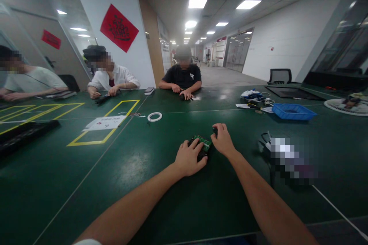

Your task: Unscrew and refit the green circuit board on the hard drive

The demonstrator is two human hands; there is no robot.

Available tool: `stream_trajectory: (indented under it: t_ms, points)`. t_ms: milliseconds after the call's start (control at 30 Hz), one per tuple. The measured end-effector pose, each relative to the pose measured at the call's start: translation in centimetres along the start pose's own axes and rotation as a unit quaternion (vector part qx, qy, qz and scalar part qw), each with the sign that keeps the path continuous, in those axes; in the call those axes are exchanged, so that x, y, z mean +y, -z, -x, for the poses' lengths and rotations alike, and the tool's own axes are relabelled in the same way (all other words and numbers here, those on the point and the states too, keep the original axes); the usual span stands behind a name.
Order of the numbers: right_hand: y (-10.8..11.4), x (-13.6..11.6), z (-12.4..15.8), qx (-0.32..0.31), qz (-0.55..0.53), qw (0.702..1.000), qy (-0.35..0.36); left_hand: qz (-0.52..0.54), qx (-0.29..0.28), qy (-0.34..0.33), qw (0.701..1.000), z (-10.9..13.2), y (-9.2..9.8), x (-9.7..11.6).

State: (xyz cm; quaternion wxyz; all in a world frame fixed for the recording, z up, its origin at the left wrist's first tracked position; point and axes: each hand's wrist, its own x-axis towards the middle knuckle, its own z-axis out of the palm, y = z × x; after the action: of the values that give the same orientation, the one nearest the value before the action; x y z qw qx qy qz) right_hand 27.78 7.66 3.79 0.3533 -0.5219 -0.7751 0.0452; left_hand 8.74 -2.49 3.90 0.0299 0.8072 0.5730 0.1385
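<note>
A green circuit board (206, 144) with a black part beneath or beside it lies on the dark green table in front of me. My left hand (189, 157) grips it from above, fingers spread across its top and thumb at the near side, covering much of it. Just right of the board, my right hand (223, 140) is closed with thumb and forefinger around a small black object (215, 131). Most of that object is hidden by the fingers, so its kind cannot be made out.
A white ring (154, 117) and a paper sheet (105, 123) lie left of centre, by yellow tape outlines (93, 143). On the right are a blue tray (293, 111), a blurred-out item (290, 159) and a white round grille (345, 106). Several people sit across the table.
</note>
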Motion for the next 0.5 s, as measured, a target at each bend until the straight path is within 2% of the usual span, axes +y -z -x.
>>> stream_trajectory:
  t_ms: [133,400,500]
  points:
    - [0.2,-0.6,0.0,0.042,-0.040,0.997,0.047,0.002,-0.002,0.010,1.000,0.0,0.1,0.1]
    - [1.1,-0.9,-0.1,0.136,-0.114,0.984,0.033,-0.002,0.015,0.010,1.000,-0.5,-0.4,-0.9]
    - [0.7,-0.8,0.0,0.141,-0.144,0.979,0.034,-0.005,0.022,0.017,1.000,-0.7,-0.6,-1.3]
